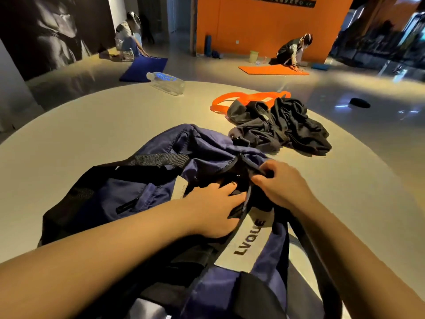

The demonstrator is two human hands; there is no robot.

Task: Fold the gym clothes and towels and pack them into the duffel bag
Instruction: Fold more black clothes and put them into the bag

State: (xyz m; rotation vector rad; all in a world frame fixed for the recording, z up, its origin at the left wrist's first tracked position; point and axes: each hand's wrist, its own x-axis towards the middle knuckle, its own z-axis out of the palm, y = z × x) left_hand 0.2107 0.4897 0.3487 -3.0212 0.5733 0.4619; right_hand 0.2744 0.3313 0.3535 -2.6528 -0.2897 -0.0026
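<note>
Both hands are working at the mouth of the navy duffel bag point(161, 176), which is lying slumped on the pale round surface point(92, 125) with its long axis running from near right to far left. The right hand point(279, 183) is pinching a dark strap or zipper edge at the opening; the left hand point(213, 210) is pressing relaxed fingers against the dark lining just beside it. The unfolded black gym clothes point(282, 127) are lying crumpled beyond the bag, up and right of the grip, nearer the right hand. The bag is soft, smooth nylon; the clothes are limp, matte and creased. An orange band point(243, 99) is lying behind the clothes.
</note>
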